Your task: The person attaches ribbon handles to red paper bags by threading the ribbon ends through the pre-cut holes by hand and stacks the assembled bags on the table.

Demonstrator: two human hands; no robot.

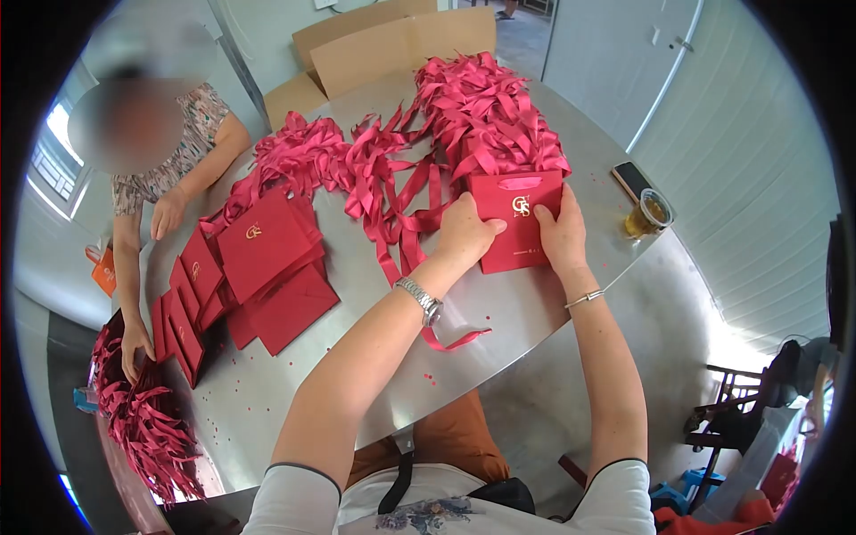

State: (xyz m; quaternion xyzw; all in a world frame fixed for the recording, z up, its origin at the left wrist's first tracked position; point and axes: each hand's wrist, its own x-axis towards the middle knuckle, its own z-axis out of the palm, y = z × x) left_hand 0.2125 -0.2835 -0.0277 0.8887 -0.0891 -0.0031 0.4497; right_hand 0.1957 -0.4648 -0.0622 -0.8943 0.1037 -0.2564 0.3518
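A red paper gift bag (515, 242) with gold lettering and a pink ribbon at its top lies in front of me, against a large heap of ribboned bags. My left hand (468, 234) is closed on its left edge, thumb on the front face. On the opposite edge, my right hand (563, 234) grips the same bag, its thumb also on the front. The fingers behind the bag are hidden. Just beyond it rises the heap of pink-red ribbons (490, 107). One loose ribbon end (455, 341) trails on the table below my left wrist.
More red bags (267, 245) lie in a pile at left. A co-worker's hand (136, 348) touches ribboned bags (147, 428) at the table's left edge. A phone (631, 181) and a cup of amber drink (648, 216) stand at right. Cardboard boxes (401, 49) are behind the metal table (374, 392).
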